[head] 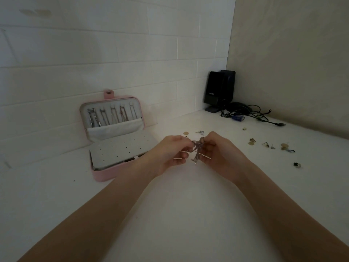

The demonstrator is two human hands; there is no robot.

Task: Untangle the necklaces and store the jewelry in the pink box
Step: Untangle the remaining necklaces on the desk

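Observation:
A small tangled clump of thin necklace chain (pixel 196 150) hangs between my two hands above the white table. My left hand (pixel 170 154) pinches its left side and my right hand (pixel 219 151) pinches its right side, fingertips nearly meeting. The pink box (pixel 101 175) stands open to the left against the wall. Its lid (pixel 111 115) holds several chains hung in a row above a white pocket. A white perforated panel (pixel 120 150) covers its base.
Loose earrings and small jewelry pieces (pixel 272 145) lie scattered on the table to the right, with a few (pixel 192 132) just beyond my hands. A black speaker (pixel 219 89) and tangled cables (pixel 251 114) sit in the far corner.

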